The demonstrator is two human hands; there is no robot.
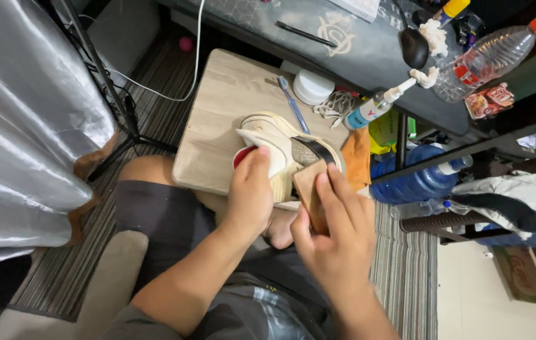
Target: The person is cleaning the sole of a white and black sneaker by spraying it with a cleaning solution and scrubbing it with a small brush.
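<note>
A cream and white sneaker point(280, 141) with a black strap and a red inside lies on a low wooden table point(224, 107). My left hand point(252, 192) grips its heel end, the thumb pressed on the upper. My right hand point(337, 230) holds a wooden-backed brush point(309, 189) against the sneaker's side near the sole. Beside the sneaker lies a blue toothbrush point(293, 104).
On the table sit a white round lid point(313, 87), bundled laces point(337, 104), a spray bottle point(375, 108) and an orange cloth point(357, 157). A dark desk point(368, 50) with a clear plastic bottle point(488, 60) stands behind. A large blue water jug point(416, 179) lies at the right.
</note>
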